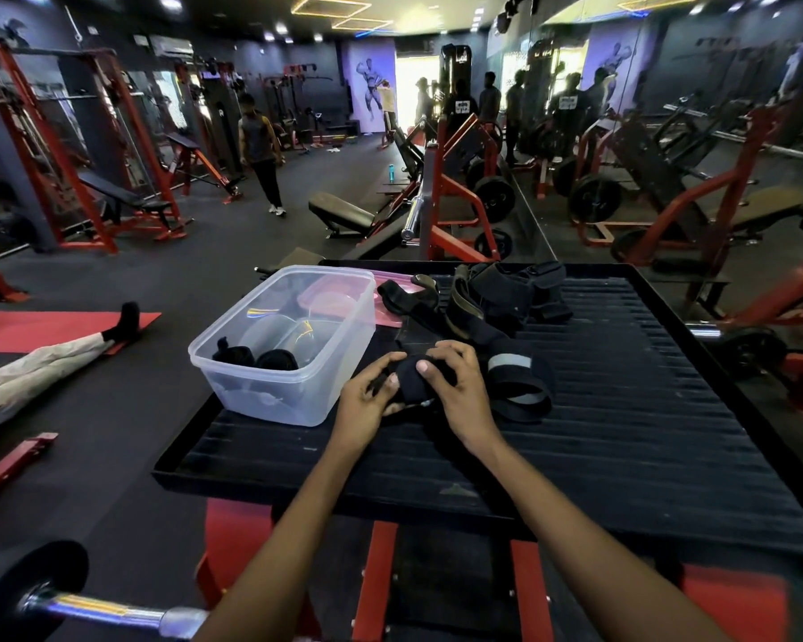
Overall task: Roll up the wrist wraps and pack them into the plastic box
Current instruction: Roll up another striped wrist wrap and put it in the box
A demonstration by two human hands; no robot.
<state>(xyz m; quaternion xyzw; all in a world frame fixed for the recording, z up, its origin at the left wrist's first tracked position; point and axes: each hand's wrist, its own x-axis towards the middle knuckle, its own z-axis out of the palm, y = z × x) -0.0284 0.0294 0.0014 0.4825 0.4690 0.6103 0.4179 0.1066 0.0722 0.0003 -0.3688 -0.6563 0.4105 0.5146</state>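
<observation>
A black wrist wrap [412,382], partly rolled, sits between both hands above the ribbed black platform [622,410]. My left hand [367,396] grips its left side, thumb on top. My right hand [455,386] curls over its right side. Its loose tail with a grey band [515,377] loops to the right on the platform. The clear plastic box [293,400] stands just left of my hands and holds two rolled black wraps [256,359]. A heap of unrolled black and olive wraps [492,294] lies behind my hands.
The pink box lid [390,294] lies behind the box. The platform has a raised rim and rests on a red frame [237,549]. A barbell end [42,595] is at the lower left. A person lies on a red mat [42,326] at left; gym machines stand beyond.
</observation>
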